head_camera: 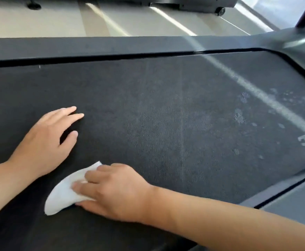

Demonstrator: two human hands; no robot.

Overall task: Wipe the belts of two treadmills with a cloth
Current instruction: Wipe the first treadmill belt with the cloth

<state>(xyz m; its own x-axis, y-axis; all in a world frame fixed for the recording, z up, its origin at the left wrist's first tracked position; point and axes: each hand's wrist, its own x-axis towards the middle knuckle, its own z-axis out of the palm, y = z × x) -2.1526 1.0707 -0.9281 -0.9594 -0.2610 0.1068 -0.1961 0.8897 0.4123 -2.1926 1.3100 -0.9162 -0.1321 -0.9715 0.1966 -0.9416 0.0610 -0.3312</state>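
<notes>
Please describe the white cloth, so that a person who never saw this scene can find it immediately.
Look at the wide dark treadmill belt that fills most of the view. Near its lower left, the right hand presses flat on a small crumpled cloth, just below the empty left hand. It is the only white, soft thing on the belt.

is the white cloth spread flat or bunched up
Bunched: the cloth lies folded in a wedge under the right hand on the belt.
</notes>
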